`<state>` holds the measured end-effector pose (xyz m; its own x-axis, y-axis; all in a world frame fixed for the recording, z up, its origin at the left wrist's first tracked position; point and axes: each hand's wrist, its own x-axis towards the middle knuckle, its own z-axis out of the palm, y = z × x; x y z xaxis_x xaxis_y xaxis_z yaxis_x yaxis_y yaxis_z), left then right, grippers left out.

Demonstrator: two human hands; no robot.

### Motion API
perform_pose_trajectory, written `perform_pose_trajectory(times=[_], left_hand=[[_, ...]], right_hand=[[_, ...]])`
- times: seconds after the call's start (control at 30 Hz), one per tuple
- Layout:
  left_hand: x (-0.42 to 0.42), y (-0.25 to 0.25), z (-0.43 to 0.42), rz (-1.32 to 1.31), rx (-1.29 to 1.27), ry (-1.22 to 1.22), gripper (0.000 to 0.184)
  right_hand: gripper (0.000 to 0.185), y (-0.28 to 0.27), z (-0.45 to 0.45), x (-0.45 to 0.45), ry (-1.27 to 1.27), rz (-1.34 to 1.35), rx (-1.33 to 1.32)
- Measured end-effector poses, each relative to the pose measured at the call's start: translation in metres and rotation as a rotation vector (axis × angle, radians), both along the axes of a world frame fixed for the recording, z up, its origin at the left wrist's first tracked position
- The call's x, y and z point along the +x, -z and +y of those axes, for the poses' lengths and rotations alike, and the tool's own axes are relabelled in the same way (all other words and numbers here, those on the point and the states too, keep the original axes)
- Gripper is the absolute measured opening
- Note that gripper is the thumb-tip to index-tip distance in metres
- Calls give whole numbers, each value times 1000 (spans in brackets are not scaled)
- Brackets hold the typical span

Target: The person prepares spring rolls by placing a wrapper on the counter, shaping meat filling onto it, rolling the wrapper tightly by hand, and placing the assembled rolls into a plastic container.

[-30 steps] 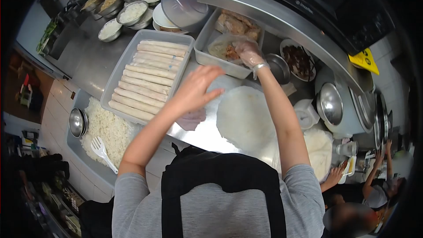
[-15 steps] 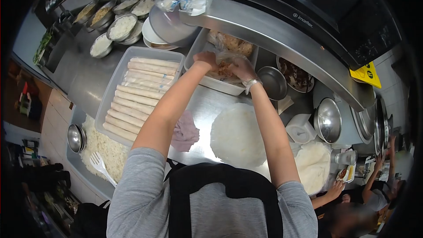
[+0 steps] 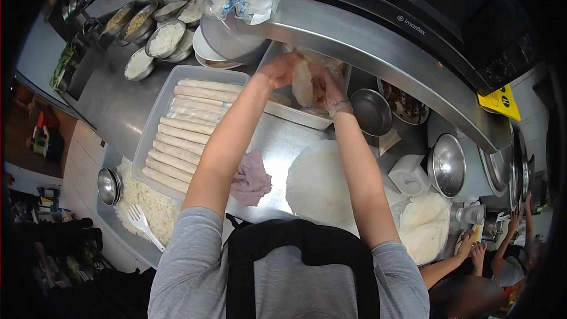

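Note:
A clear plastic bag (image 3: 302, 85) with a brownish filling inside lies in a pale plastic tub (image 3: 307, 119) beneath the steel shelf. My left hand (image 3: 282, 70) holds the bag's edge from the left side. On the other side, my right hand (image 3: 334, 90), in a thin clear glove, reaches down into the bag's mouth at the filling; its fingers are hidden. Nearer my body, a round, flat, pale wrapper sheet (image 3: 316, 180) lies on the steel counter. Beside it is a crumpled mauve cloth (image 3: 252, 180).
Left stands a bin of long pale rolls (image 3: 177, 147), with a tray of rice (image 3: 133, 195) and white fork (image 3: 142, 221) below. Bowls (image 3: 165, 38) line the back left. The shelf with microwave (image 3: 407, 23) overhangs the tub. More wrappers (image 3: 424, 224) and a co-worker's hands (image 3: 471, 248) are right.
My left hand has shifted from gripping the bag top to holding its side, and the bag's mouth is wider. My right hand has gone lower into it.

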<state>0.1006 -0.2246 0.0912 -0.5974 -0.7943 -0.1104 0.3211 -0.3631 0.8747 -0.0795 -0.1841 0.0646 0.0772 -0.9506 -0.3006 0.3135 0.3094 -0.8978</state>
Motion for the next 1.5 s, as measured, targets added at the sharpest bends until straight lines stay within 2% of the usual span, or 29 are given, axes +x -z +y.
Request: perform_pose_trajectory(times=[0.03,0.07,0.13,0.27,0.33,0.37,0.43,0.47,0.53,0.63,0.67,0.7,0.73,0.77,0.83,0.87,0.93,0.97,1.0,1.03,1.07,1.13,1.17,1.23,1.27,1.3,1.37,1.4,1.5], left_hand=[[-3,-12,3,60,-41,8,40],[-5,-28,11,60,-45,5,40],[-8,-56,29,112,-57,-66,43],[6,-55,27,232,-13,-4,47],[18,-45,27,505,76,82,51],[18,-46,33,504,71,80,51],[19,-43,48,144,201,-224,49],[17,-28,45,149,198,-227,49],[6,-6,45,347,143,15,46],[-2,-5,56,461,23,27,46],[-3,-9,61,574,170,53,46],[-7,-12,63,580,171,53,46],[-12,-12,64,531,40,10,46],[-17,-12,64,480,-91,-32,47],[-24,-14,59,534,0,-5,46],[-26,-15,58,585,90,19,46],[-26,-16,58,543,55,-13,46],[-25,-18,59,500,18,-45,46],[-25,-16,61,502,19,-49,46],[-26,-12,63,571,44,-78,46],[-27,-8,63,640,71,-102,46],[-29,-13,64,664,55,-40,45],[-31,-15,66,683,42,12,45],[-33,-18,70,659,70,-1,44],[-32,-18,73,647,153,-98,43],[-31,-19,76,633,234,-201,43],[-29,-3,65,701,258,-156,42],[-29,5,58,725,307,-137,42],[-29,1,53,693,411,-206,42]], right_hand=[[51,0,-1,-1,-54,-213,-68],[51,-4,4,1,-58,-213,-72],[53,-13,16,3,-40,-409,-174],[50,-9,12,-3,-105,-262,-216],[55,-23,8,-11,-163,-40,-372],[55,-40,13,-11,-166,-41,-376],[63,-77,23,-12,-207,581,-362],[63,-88,26,-8,-211,585,-366],[73,-101,34,5,-249,967,-695],[78,-114,42,8,-357,1019,-615],[78,-104,39,9,-361,1026,-617],[77,-87,36,12,-250,1204,-777],[76,-76,35,14,-128,1375,-935],[76,-87,44,21,-129,1377,-933],[70,-108,57,31,-241,1466,-615],[70,-104,56,30,-241,1468,-614],[60,-97,55,29,-144,1431,-781],[60,-98,54,26,-148,1431,-784],[56,-98,53,22,-166,1292,-736],[53,-98,53,21,-182,1154,-687],[53,-93,49,21,-182,1157,-685],[47,-76,36,6,-31,782,-659],[47,-69,33,-2,-8,800,-645],[29,-60,31,-5,189,194,-585],[27,-62,35,-13,117,-73,-459],[27,-63,39,-19,120,-66,-458],[30,-74,49,-21,104,-244,-313],[32,-56,38,-33,-4,-394,-274],[30,-70,49,-34,-89,-489,-188]])
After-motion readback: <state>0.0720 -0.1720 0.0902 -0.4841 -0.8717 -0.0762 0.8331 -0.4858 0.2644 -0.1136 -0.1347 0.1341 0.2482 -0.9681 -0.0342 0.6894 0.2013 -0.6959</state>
